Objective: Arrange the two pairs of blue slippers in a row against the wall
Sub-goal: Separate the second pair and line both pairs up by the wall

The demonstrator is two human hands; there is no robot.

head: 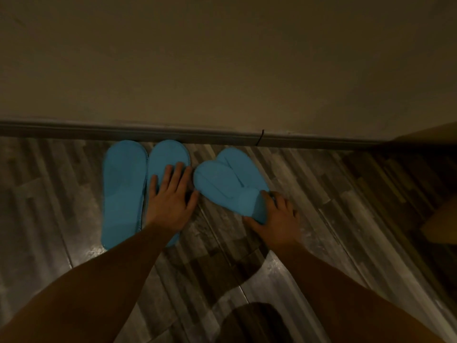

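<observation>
Two blue slippers lie side by side with their toes against the baseboard: the left slipper [123,191] and the one beside it [168,157]. My left hand [171,196] rests flat on that second slipper, fingers spread. To the right, the second pair [227,184] lies overlapped and angled, toes fanned toward the wall. My right hand [274,216] grips the heel ends of this overlapped pair.
A dark baseboard [74,131] runs along the beige wall [222,58], with a thin black wire [260,137] hanging over it. The floor [346,194] is wood-patterned. A brown furniture edge [440,219] stands at the right.
</observation>
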